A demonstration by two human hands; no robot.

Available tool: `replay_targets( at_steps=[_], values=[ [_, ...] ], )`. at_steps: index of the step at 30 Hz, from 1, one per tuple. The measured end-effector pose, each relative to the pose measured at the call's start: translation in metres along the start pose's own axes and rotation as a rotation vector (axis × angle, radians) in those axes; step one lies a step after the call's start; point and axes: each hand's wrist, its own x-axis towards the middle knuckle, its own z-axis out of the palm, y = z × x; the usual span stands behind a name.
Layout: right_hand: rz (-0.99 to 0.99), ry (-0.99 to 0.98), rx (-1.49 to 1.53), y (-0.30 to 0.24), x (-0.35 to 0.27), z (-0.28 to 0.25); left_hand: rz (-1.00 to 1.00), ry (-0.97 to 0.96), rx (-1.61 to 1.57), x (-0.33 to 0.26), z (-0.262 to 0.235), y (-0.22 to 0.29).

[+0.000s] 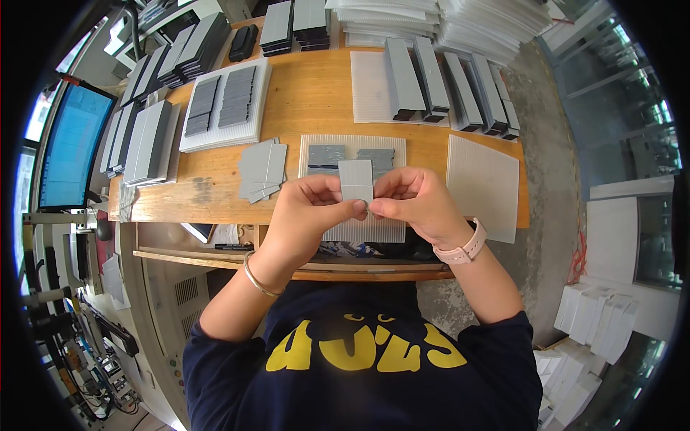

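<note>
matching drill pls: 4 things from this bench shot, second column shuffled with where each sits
1. small grey plate
2. loose grey sheets
3. monitor
4. blank ribbed tray

A. far left, screen lit blue
B. table's right end, nothing on it
C. pinched between left hand and right hand
D. fanned on the wood left of the hands

Pairs: 1-C, 2-D, 3-A, 4-B

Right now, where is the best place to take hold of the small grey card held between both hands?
Probably by the grey card's two lower corners, coming from below, as the left hand and right hand do. It stands upright and thin, so a fingertip pinch grip there leaves its face clear.
</note>
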Motion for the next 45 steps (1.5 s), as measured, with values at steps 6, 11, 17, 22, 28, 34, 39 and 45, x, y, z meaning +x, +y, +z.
replay_targets(
  at_steps=[6, 11, 17, 22, 28, 34, 39, 45],
  values=[
    [-0.039, -0.132, 0.173, 0.009, -0.002, -0.009, -0.016, -0.046, -0.077, -0.003, 0.007, 0.004],
    [-0.075, 0.029, 0.013, 0.003, -0.004, -0.003, 0.032, -0.006, -0.023, -0.001, 0.004, 0.002],
    [-0.141, 0.125, -0.371, -0.005, -0.004, 0.000, 0.110, 0.164, 0.256, 0.000, 0.007, -0.002],
    [-0.174, 0.160, -0.424, -0.003, 0.000, 0.001, 0.233, 0.236, 0.420, 0.000, 0.007, -0.007],
    [-0.222, 0.141, -0.409, 0.004, 0.002, -0.002, 0.162, 0.219, 0.449, 0.000, 0.004, -0.007],
    [-0.155, 0.077, -0.226, 0.008, 0.003, -0.004, 0.178, 0.177, 0.346, 0.000, 0.005, -0.006],
    [-0.069, -0.006, -0.122, 0.005, 0.002, -0.005, 0.071, 0.058, 0.166, -0.001, 0.000, -0.007],
    [-0.028, -0.054, 0.079, 0.013, 0.005, -0.009, 0.029, 0.010, -0.036, 0.002, -0.002, -0.008]
  ],
)
